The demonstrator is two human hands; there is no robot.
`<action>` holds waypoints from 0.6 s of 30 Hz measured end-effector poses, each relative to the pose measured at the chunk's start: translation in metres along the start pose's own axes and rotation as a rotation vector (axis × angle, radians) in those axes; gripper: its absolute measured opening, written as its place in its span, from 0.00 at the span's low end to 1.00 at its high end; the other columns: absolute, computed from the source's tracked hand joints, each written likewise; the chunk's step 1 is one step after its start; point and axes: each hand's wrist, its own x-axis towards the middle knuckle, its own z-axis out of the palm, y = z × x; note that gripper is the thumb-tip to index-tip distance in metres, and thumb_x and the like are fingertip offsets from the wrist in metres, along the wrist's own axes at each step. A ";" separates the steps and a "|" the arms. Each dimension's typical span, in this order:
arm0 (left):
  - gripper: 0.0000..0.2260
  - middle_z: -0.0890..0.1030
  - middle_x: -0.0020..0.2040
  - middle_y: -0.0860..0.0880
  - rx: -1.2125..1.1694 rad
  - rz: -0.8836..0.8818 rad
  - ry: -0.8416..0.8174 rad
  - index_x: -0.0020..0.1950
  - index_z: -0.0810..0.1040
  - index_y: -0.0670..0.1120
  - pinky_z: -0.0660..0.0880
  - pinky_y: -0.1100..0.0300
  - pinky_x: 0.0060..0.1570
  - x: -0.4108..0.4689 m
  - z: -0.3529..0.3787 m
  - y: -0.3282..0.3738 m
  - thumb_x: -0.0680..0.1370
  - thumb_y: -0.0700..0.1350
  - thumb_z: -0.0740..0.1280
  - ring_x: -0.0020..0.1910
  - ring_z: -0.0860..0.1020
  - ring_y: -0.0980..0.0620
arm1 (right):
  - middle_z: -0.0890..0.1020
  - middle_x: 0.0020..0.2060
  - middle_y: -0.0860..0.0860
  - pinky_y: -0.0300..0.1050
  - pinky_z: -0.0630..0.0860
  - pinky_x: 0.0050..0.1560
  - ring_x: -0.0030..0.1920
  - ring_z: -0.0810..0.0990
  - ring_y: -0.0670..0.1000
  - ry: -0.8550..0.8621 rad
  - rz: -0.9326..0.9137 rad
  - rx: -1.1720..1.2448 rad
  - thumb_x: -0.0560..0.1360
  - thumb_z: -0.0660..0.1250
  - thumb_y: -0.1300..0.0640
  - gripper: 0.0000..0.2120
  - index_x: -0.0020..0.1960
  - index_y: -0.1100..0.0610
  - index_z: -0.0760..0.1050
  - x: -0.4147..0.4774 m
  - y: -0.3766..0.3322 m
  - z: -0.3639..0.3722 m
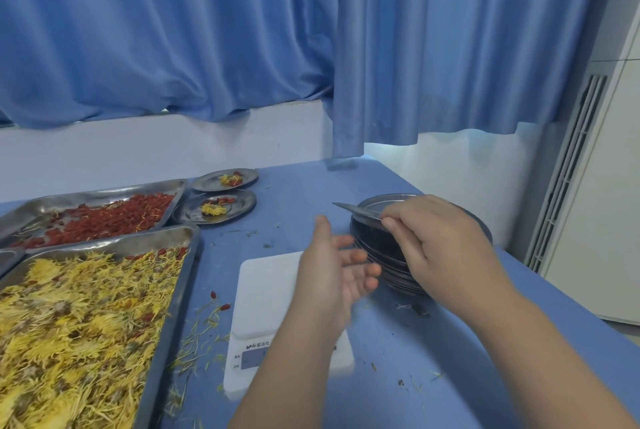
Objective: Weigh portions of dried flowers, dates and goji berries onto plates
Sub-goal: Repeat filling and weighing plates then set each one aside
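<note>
A stack of metal plates (pixel 394 255) stands right of the white scale (pixel 266 293). My right hand (pixel 440 241) pinches the rim of the top plate (pixel 367 212) and tilts it up off the stack. Over the scale's right edge my left hand (pixel 332 272) hovers with relaxed fingers, palm turned toward the stack, holding nothing. A large tray of yellow dried flowers (pixel 79 321) fills the left foreground. Behind it lies a tray of red goji berries (pixel 104 217). Two filled plates sit farther back, one nearer (pixel 214 210) and one behind it (pixel 225 180).
Loose petals and a few red berries (pixel 218 304) are scattered on the blue table between the flower tray and the scale. Blue curtains hang behind the table. A white air conditioner unit (pixel 588 186) stands at the right, beyond the table's right edge.
</note>
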 end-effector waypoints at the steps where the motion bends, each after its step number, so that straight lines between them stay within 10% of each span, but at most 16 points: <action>1: 0.24 0.80 0.32 0.42 -0.005 -0.009 -0.027 0.52 0.73 0.41 0.70 0.63 0.19 -0.002 -0.003 0.009 0.80 0.63 0.59 0.23 0.77 0.47 | 0.79 0.34 0.50 0.49 0.74 0.38 0.36 0.75 0.55 -0.011 -0.024 0.010 0.77 0.62 0.58 0.08 0.42 0.58 0.78 0.000 -0.002 0.002; 4: 0.16 0.83 0.42 0.37 0.180 0.000 -0.111 0.51 0.77 0.44 0.73 0.61 0.22 -0.008 -0.005 0.027 0.79 0.57 0.64 0.27 0.79 0.45 | 0.79 0.35 0.50 0.52 0.74 0.38 0.37 0.75 0.54 -0.066 -0.079 0.023 0.77 0.61 0.58 0.08 0.45 0.57 0.78 -0.001 -0.009 0.006; 9: 0.16 0.84 0.33 0.43 0.283 0.115 -0.108 0.38 0.83 0.44 0.78 0.57 0.29 -0.015 -0.012 0.039 0.76 0.35 0.57 0.32 0.84 0.45 | 0.80 0.40 0.48 0.50 0.74 0.45 0.42 0.76 0.54 -0.048 -0.113 0.131 0.78 0.61 0.54 0.09 0.47 0.55 0.79 -0.004 -0.025 0.010; 18: 0.08 0.84 0.41 0.41 0.268 0.055 0.078 0.59 0.74 0.43 0.77 0.61 0.22 -0.049 -0.102 0.078 0.82 0.41 0.61 0.33 0.84 0.44 | 0.79 0.44 0.48 0.36 0.68 0.53 0.49 0.74 0.46 0.085 0.230 0.346 0.76 0.65 0.59 0.05 0.47 0.54 0.80 -0.008 -0.036 0.022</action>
